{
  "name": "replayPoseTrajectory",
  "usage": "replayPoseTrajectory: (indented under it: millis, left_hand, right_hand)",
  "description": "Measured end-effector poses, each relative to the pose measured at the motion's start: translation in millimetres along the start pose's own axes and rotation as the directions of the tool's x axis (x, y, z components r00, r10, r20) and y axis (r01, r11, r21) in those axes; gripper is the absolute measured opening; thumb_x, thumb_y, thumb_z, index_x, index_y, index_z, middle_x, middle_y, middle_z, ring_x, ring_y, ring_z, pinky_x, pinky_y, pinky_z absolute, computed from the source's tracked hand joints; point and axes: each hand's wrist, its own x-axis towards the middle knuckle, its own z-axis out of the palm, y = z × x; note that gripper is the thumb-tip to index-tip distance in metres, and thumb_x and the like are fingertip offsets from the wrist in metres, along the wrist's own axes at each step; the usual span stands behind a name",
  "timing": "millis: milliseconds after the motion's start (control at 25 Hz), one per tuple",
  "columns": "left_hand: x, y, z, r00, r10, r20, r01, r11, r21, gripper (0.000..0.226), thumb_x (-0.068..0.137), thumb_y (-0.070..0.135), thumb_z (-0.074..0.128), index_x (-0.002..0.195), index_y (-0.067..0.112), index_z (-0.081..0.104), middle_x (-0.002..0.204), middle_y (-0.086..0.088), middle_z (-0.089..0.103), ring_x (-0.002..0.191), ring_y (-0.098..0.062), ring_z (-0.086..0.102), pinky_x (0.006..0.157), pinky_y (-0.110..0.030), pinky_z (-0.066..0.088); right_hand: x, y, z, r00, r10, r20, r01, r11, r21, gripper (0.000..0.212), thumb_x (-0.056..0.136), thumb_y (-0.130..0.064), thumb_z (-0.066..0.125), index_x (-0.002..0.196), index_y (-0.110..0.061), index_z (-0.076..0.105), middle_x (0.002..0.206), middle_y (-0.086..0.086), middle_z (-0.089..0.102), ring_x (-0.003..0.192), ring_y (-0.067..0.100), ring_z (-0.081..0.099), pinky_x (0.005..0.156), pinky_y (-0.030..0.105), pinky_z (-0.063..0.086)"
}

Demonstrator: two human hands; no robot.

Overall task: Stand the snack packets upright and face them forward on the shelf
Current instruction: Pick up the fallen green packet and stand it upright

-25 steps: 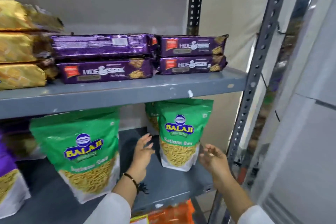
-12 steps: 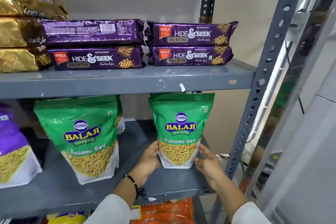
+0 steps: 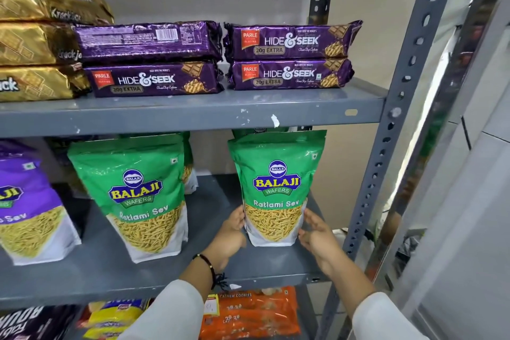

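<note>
Green sev packet [image 3: 276, 188] stands upright on the shelf [image 3: 165, 270], label forward, between left hand [image 3: 230, 234] and right hand [image 3: 317, 237], both flat-fingered against its lower sides

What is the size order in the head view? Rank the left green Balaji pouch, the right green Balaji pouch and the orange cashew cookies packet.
Unranked: left green Balaji pouch and right green Balaji pouch; the left looks bigger, perhaps by nearness.
Smallest: orange cashew cookies packet, partly cut off.
</note>
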Motion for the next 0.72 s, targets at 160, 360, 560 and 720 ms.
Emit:
replayPoseTrajectory:
  millis: [160, 360, 560, 720]
  left_hand:
    - [0.1, -0.5, -0.1, 1.000, -0.005, -0.008, 0.005, 1.000, -0.008, 0.088, 0.067, -0.034, 0.025, 0.142, 0.011, 0.025, 0.152, -0.005, 0.031, 0.138, -0.018, 0.032, 0.106, -0.041, 0.035]
    - [-6.2, 4.2, 2.5, 1.000, 0.010, -0.012, -0.010, 1.000, -0.022, 0.076, 0.075, -0.030, 0.028, 0.141, 0.008, 0.028, 0.149, -0.008, 0.035, 0.135, -0.019, 0.035, 0.107, -0.041, 0.034]
    - [-6.6, 3.4, 1.5, 1.000, 0.003, -0.022, -0.004, 0.998, -0.062, 0.075, 0.075, -0.030, 0.031, 0.141, 0.007, 0.027, 0.151, -0.009, 0.032, 0.136, -0.021, 0.033, 0.107, -0.040, 0.034]
    - [-0.4, -2.7, -2.3, 1.000, -0.001, -0.019, 0.000, 0.997, -0.073, 0.078, 0.073, -0.030, 0.032, 0.142, 0.008, 0.025, 0.150, -0.008, 0.031, 0.139, -0.022, 0.028, 0.108, -0.040, 0.033]
  right_hand:
    - [1.1, 2.6, -0.2, 1.000, -0.001, 0.000, 0.001, 1.000, -0.010, 0.054, 0.085, 0.012, 0.047, 0.121, -0.028, 0.052, 0.101, -0.012, 0.062, 0.100, 0.014, 0.058, 0.075, 0.023, 0.049]
    - [5.3, 7.0, -1.3, 1.000, 0.009, 0.019, -0.008, 0.999, -0.051, 0.056, 0.085, 0.010, 0.049, 0.125, -0.028, 0.052, 0.100, -0.018, 0.060, 0.116, 0.020, 0.053, 0.093, 0.036, 0.049]
    - [5.9, 4.1, -2.0, 0.999, 0.027, 0.034, -0.025, 0.998, -0.052, 0.053, 0.086, 0.007, 0.050, 0.128, -0.026, 0.050, 0.110, -0.011, 0.057, 0.112, 0.018, 0.053, 0.093, 0.035, 0.047]
    - [10.1, 14.9, 5.4, 0.984, 0.024, -0.178, -0.037, 0.997, -0.068, 0.053, 0.083, 0.003, 0.054, 0.128, -0.024, 0.048, 0.118, -0.005, 0.053, 0.115, 0.024, 0.051, 0.095, 0.040, 0.046]
